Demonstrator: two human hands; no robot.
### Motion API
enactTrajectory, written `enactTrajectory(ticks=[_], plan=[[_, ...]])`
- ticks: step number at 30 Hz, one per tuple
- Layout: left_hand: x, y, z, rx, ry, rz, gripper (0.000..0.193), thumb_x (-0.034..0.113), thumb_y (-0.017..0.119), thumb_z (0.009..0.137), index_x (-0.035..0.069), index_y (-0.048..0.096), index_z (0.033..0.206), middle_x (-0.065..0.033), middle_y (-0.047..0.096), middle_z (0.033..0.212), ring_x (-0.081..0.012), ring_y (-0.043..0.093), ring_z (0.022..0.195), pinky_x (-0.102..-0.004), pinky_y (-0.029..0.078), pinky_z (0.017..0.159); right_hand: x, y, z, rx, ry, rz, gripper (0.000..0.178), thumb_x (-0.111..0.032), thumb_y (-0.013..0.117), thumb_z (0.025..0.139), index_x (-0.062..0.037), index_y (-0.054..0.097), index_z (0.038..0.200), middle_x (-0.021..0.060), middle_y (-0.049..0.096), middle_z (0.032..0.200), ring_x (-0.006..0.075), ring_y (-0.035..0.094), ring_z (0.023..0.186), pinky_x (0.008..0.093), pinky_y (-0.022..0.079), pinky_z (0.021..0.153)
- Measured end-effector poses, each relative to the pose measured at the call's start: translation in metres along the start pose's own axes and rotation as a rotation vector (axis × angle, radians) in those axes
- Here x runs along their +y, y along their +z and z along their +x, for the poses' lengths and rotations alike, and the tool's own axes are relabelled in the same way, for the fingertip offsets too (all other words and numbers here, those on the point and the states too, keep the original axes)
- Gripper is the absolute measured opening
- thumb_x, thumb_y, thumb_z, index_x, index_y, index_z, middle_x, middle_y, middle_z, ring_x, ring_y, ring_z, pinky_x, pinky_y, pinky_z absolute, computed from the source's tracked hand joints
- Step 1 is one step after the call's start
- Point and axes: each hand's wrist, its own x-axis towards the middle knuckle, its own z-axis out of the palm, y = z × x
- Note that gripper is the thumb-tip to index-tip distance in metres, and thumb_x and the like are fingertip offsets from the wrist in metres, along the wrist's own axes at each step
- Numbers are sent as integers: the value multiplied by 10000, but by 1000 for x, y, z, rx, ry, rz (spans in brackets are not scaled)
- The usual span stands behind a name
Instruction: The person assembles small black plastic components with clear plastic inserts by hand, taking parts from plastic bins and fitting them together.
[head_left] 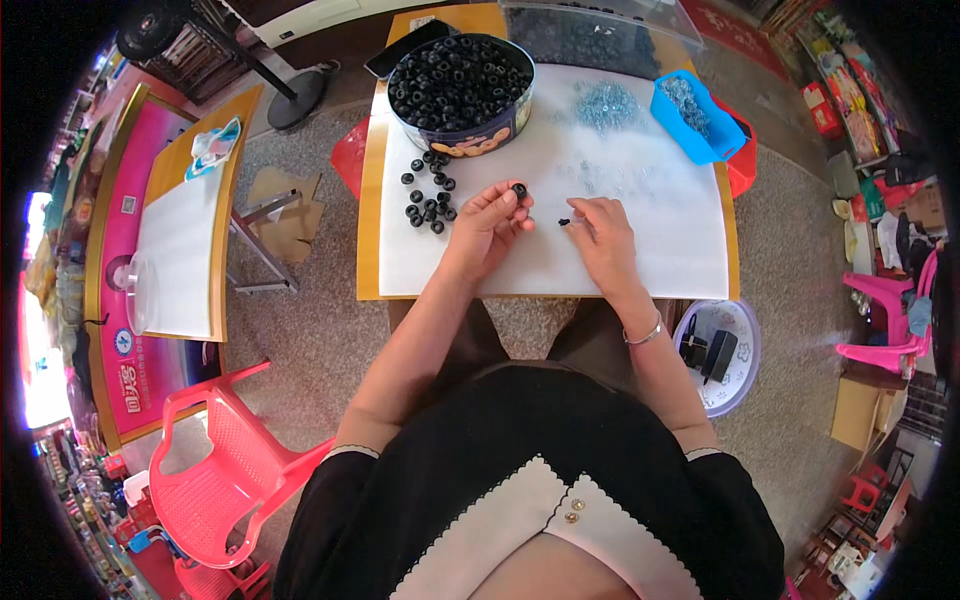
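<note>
Crowded shop shelves point(870, 110) line one side of a room where a person sits at a wooden table topped with a white sheet point(670, 250). The person's left hand point(487, 228) is nearly closed, thumb and forefinger pinching a black ring point(519, 189) above the sheet, the other fingers curled loosely. Across a narrow gap, the right hand point(606, 245) is half curled, its fingertips together on a small dark piece point(564, 222), too tiny to make out in detail. Loose black rings point(416, 196) lie scattered left of the hands, just below a round tub point(470, 143) heaped with more of them. Farther back sits a pile of clear bits point(607, 105), with others strewn nearer the hands. At the table's right edge, a blue basket point(727, 145) holds similar clear pieces. A pink plastic chair point(215, 490) stands on the floor at left.
</note>
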Motion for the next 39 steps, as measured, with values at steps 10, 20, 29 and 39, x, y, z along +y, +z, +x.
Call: enactTrajectory(ticks=[10,20,29,39], plan=[[1,2,-1,-4,-10,23,165,121,557,890,13,561,1014,-80,601,895,-121,564,736,-281,503,708,0,-2,-4,-1,-78,-94,150,-27,616,729,-33,622,878,101,574,873,287,511,849,380,421,756],[1,0,1,-28,-32,63,182,109,563,884,-4,574,1026,-101,616,901,-135,574,721,-291,506,707,-17,-5,-1,-19,324,455,120,-78,582,837,-4,622,923,67,647,831,125,590,720,250,463,650],[0,2,0,-47,-61,116,191,92,570,876,-20,574,1031,-112,626,911,-141,589,731,-285,508,706,-30,-7,13,-88,421,730,171,-111,527,886,20,605,964,68,646,822,111,583,708,236,466,655],[-3,2,0,-40,-21,153,205,63,583,862,-32,585,1043,-105,632,906,-137,585,716,-281,509,697,-44,-6,16,-101,98,156,136,-109,551,870,-1,591,942,78,620,770,142,563,672,258,452,637]])
